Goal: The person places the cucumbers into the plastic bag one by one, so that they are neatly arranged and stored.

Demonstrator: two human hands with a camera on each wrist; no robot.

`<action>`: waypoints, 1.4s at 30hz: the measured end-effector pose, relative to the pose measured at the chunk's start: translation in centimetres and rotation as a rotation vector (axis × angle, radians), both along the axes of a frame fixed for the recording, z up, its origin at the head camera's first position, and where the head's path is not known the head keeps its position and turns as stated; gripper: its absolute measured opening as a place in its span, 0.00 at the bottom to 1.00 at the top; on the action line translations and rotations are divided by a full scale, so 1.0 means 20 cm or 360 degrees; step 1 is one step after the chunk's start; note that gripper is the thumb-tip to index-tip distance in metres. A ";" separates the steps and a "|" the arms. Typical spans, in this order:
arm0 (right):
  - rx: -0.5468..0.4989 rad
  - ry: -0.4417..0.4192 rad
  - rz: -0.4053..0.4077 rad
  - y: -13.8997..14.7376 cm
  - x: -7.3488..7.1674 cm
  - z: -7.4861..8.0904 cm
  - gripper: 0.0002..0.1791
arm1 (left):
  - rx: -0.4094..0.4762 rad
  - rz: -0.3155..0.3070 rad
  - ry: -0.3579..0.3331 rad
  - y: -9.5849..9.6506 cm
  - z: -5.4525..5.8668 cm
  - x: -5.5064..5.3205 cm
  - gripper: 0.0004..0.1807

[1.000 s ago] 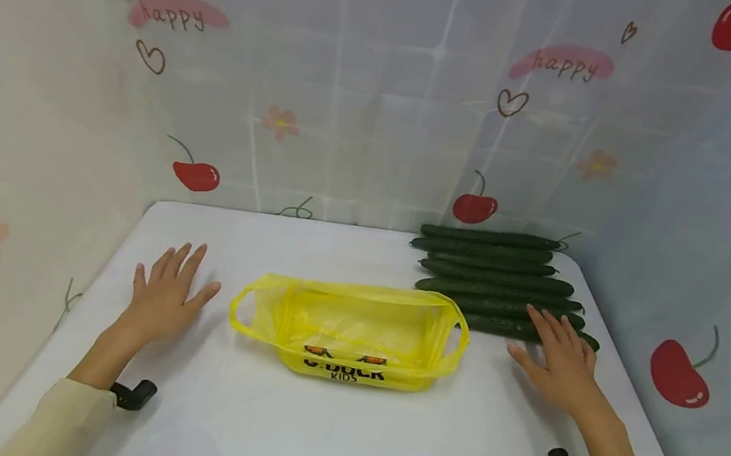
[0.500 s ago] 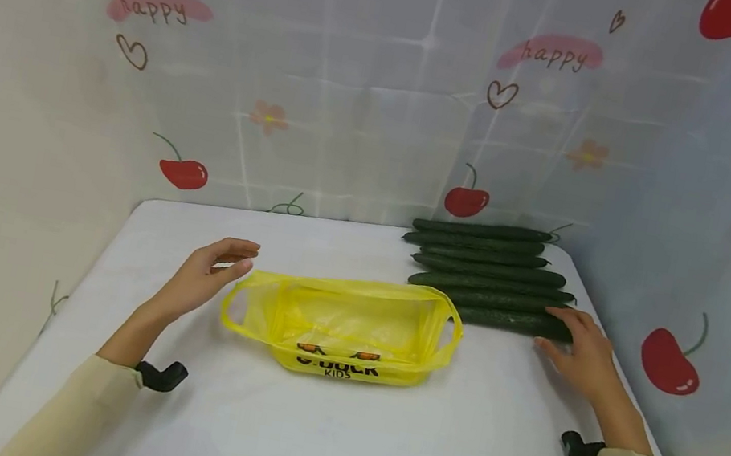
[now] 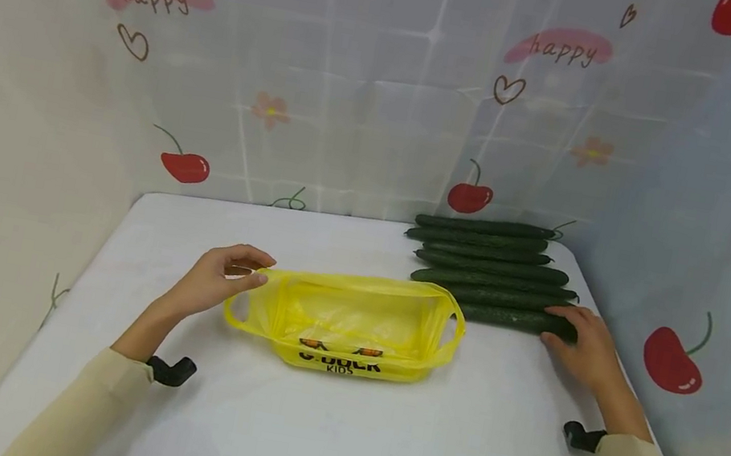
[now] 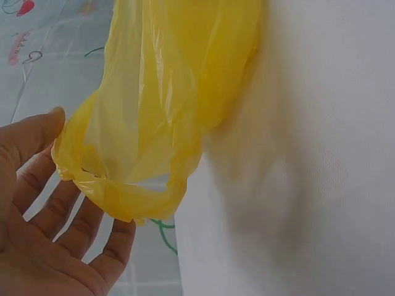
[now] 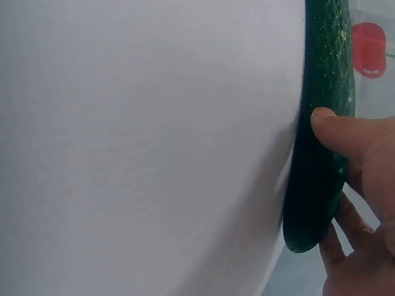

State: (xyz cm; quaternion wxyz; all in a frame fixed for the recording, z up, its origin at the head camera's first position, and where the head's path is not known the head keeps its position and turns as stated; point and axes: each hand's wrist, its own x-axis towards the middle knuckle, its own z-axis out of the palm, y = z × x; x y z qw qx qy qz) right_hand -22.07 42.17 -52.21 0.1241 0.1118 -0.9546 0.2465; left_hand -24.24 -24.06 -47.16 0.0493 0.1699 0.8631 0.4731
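A yellow plastic bag point(image 3: 406, 374) with printed lettering lies mouth-open mid-table. My left hand point(image 3: 217, 279) is at its left handle. In the left wrist view, the thumb tip lies by the edge of the handle point(image 4: 126, 200) and the fingers spread behind it, with a gap between thumb and fingers. At the right, my right hand point(image 3: 582, 348) grips the right end of the nearest cucumber point(image 3: 511, 318). The right wrist view has the thumb on one side of this cucumber point(image 5: 321, 154) and the fingers on the other, partly hidden.
Several more cucumbers point(image 3: 491, 266) lie in a row behind the gripped one, toward the back right. The white table point(image 3: 299, 436) meets a printed curtain point(image 3: 371, 115) at the back and sides. A black wrist camera point(image 3: 171, 371) sits by each sleeve.
My left hand has moved right and forward from the table to the bag's left handle. My right hand has gone from lying over the cucumbers to gripping the nearest one's end.
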 end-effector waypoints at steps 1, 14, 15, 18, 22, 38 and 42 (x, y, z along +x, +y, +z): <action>-0.0002 -0.0005 -0.0002 0.01 0.00 0.00 0.25 | -0.0011 -0.0001 -0.0005 0.00 0.00 0.00 0.18; 0.0009 -0.0006 0.0050 0.02 -0.02 0.01 0.24 | -0.0161 0.0037 0.0083 0.03 -0.01 0.00 0.12; 0.0010 0.0001 0.0062 0.02 -0.02 0.01 0.24 | -0.0174 0.0053 0.0090 0.03 -0.02 0.00 0.11; 0.0013 0.0019 0.0103 0.02 -0.02 0.01 0.24 | -0.0195 0.0087 0.0144 0.04 -0.02 0.00 0.09; 0.0008 0.0009 0.0121 0.02 -0.01 0.01 0.24 | -0.0158 0.0134 0.0210 0.04 -0.03 -0.01 0.08; -0.0196 0.0053 0.0055 0.04 0.06 0.04 0.23 | -0.0095 0.0263 0.0238 0.02 -0.05 -0.02 0.06; -0.0197 -0.0005 -0.0001 0.05 0.07 0.06 0.24 | -0.0103 0.0265 0.0233 0.01 -0.06 -0.02 0.08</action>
